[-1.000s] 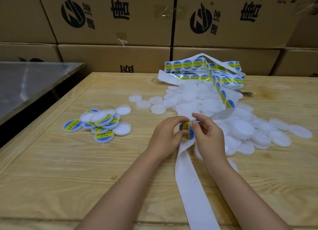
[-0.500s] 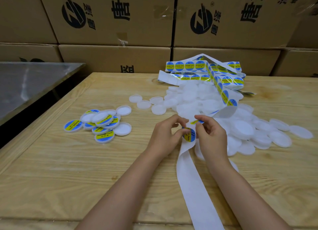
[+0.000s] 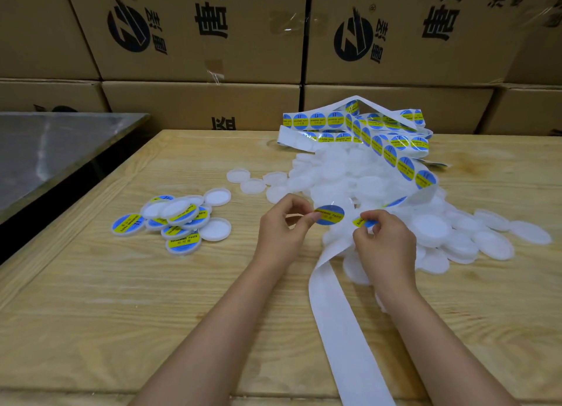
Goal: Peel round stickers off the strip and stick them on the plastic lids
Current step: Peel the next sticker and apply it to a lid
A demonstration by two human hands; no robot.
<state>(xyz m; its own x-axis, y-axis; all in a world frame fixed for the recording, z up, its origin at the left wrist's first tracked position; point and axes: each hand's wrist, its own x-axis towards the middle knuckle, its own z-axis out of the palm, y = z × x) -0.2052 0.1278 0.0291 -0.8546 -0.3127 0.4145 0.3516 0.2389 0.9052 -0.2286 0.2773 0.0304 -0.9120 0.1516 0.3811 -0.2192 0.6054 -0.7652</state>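
Above lid pile [image 3: 365, 174]: left hand [image 3: 282, 223] pinches sticker [image 3: 330, 214]; right hand [image 3: 384, 238] pinches strip [image 3: 337, 323].

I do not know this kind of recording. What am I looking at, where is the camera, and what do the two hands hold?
There is no machine here: a person works with bare hands. The single camera sits on the person's head and looks forward and down. The left hand pinches a round sticker, blue and yellow, which appears to be peeled off the strip. The right hand pinches the strip at the next sticker. On the wooden table lie a heap of plain white lids and, to the left, a small group of labelled lids. Cardboard boxes stand behind.
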